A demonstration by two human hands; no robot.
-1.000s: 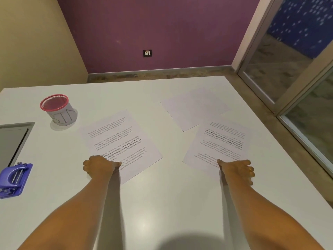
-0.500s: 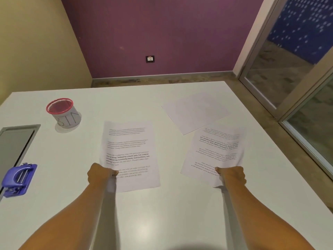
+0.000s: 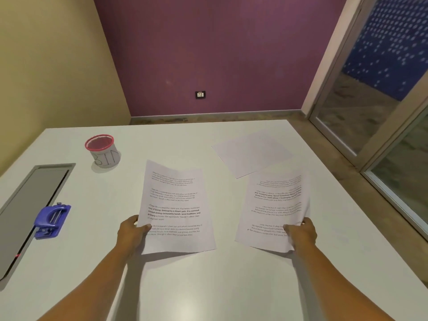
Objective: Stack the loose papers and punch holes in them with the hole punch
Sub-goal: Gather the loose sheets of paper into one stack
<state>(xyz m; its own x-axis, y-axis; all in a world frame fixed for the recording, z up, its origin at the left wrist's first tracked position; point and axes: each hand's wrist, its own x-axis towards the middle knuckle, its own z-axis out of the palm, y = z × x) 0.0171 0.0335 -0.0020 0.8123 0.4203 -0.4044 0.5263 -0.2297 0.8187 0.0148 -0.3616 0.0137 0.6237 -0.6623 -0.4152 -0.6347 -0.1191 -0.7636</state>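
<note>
My left hand (image 3: pixel 132 235) pinches the lower left edge of a printed sheet (image 3: pixel 176 205), which is lifted off the white table (image 3: pixel 208 286). My right hand (image 3: pixel 302 232) pinches the lower right corner of a second printed sheet (image 3: pixel 273 209), also raised and slightly curled. A third sheet (image 3: pixel 252 154), blank side up, lies flat on the table behind the right one. The blue hole punch (image 3: pixel 52 221) sits at the left, apart from both hands.
A cup with a red mesh rim (image 3: pixel 103 150) stands at the back left. A grey recessed panel (image 3: pixel 30 205) is set into the table's left edge, beside the punch. The table's right edge drops to the floor by a glass door (image 3: pixel 382 112).
Both hands have lifted their sheets off the table. The left sheet has turned straighter and both sheets have come nearer to me.
</note>
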